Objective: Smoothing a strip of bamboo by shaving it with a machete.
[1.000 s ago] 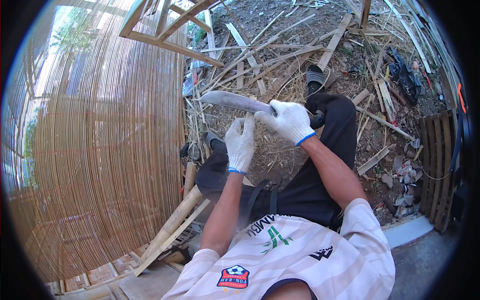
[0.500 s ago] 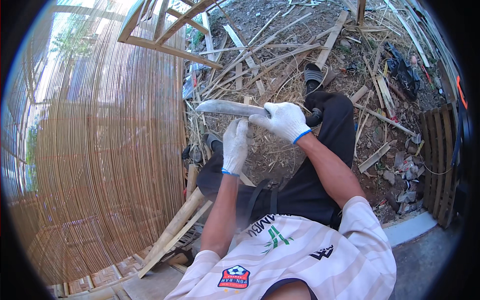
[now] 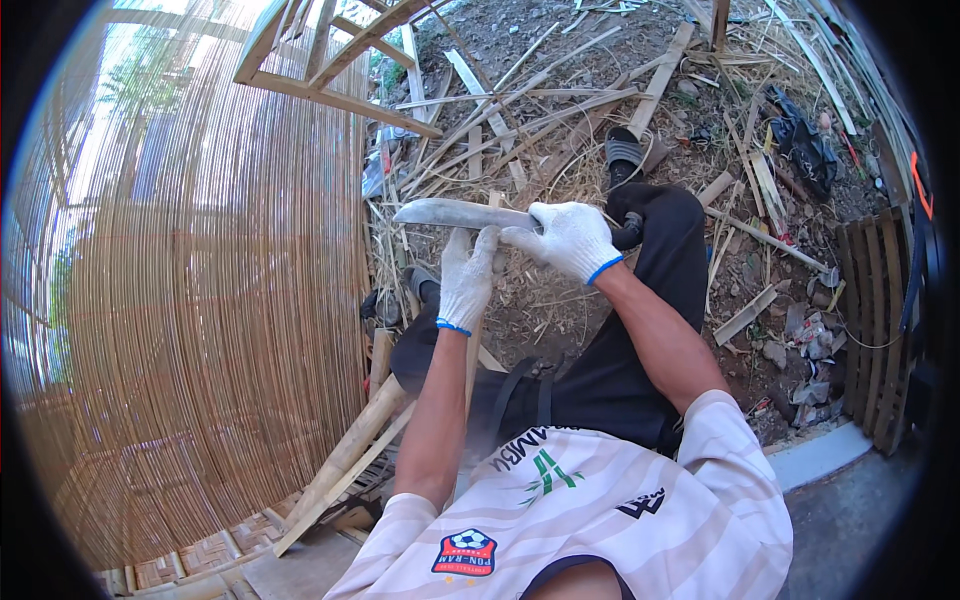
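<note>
My right hand point(image 3: 572, 240), in a white knit glove with a blue cuff, is closed round the handle of a machete point(image 3: 455, 214). Its broad grey blade points left, held roughly level above the ground between my knees. Just below the blade is my left hand point(image 3: 468, 275), gloved the same way, its fingertips close to the lower edge. A thin pale bamboo strip point(image 3: 474, 350) runs up past the left wrist and seems to pass behind the blade; the left fingers are closed about it. The glove hides most of the grip.
A bamboo-slat screen point(image 3: 220, 320) stands along my left. Bamboo offcuts point(image 3: 570, 110) litter the dirt ahead, under a wooden frame point(image 3: 340, 95). Right are a slatted wooden panel point(image 3: 873, 335), rubbish point(image 3: 815, 350) and black plastic point(image 3: 805, 150). A thick bamboo pole point(image 3: 350, 450) leans beside my left leg.
My left hand has shifted slightly left and its fingers have moved up closer to the blade. More of the bamboo strip shows beside the wrist. The machete and right hand have barely moved.
</note>
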`<action>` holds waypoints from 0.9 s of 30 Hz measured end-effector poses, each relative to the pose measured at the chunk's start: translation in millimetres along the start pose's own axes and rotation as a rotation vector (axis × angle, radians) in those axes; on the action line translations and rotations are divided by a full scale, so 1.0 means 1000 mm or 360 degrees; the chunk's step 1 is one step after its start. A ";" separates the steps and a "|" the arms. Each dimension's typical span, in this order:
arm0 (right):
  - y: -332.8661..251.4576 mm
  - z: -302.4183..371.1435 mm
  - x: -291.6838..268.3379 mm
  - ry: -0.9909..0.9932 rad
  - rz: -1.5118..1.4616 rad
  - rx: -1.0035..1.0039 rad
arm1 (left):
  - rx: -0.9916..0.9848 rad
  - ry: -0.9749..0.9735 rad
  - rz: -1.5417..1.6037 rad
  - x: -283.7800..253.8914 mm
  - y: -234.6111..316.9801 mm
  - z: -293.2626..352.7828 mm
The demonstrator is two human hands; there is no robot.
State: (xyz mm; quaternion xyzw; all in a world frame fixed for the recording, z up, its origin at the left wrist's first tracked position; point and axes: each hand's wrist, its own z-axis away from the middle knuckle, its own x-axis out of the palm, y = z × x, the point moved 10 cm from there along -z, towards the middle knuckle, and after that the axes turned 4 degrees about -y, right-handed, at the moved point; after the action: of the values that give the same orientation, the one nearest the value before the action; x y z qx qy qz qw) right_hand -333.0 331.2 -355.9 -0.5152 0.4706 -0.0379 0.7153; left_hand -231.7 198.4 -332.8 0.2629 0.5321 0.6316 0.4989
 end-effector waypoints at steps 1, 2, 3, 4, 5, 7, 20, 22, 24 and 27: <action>0.000 0.001 -0.003 0.0043 -0.0001 -0.0006 | 0.0001 0.0003 0.0000 0.002 -0.001 -0.001; -0.001 0.001 -0.006 0.0086 -0.0003 -0.0014 | 0.0047 0.0045 -0.0006 0.001 0.002 -0.003; 0.000 0.001 -0.007 0.0086 -0.0003 -0.0012 | 0.0092 0.0081 -0.0012 0.002 0.006 -0.003; 0.001 0.001 -0.011 0.0116 0.0012 -0.0005 | 0.0091 0.0080 -0.0012 0.005 0.007 -0.002; 0.002 0.000 -0.014 0.0145 0.0026 0.0002 | 0.0052 0.0131 -0.0063 0.004 0.007 -0.001; 0.002 0.000 -0.012 0.0158 -0.0007 -0.0015 | 0.0019 0.0183 -0.0116 0.004 0.006 -0.001; 0.007 0.000 -0.023 0.0256 -0.0038 0.0035 | 0.0109 0.0395 -0.0410 -0.004 0.009 -0.004; 0.013 -0.001 -0.019 0.0211 -0.0040 0.0019 | 0.0058 0.0325 -0.0369 0.003 0.010 -0.005; 0.013 0.000 -0.018 0.0157 -0.0044 0.0001 | 0.0028 0.0247 -0.0287 0.005 0.008 -0.001; 0.007 0.003 -0.011 -0.0056 -0.0057 -0.0003 | 0.0089 0.0130 -0.0420 0.000 0.004 -0.003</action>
State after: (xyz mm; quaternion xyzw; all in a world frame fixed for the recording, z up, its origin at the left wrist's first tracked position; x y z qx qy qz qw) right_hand -340.1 342.4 -354.4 -0.5249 0.4488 -0.0411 0.7221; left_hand -235.3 197.4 -330.1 0.1784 0.5993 0.5557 0.5479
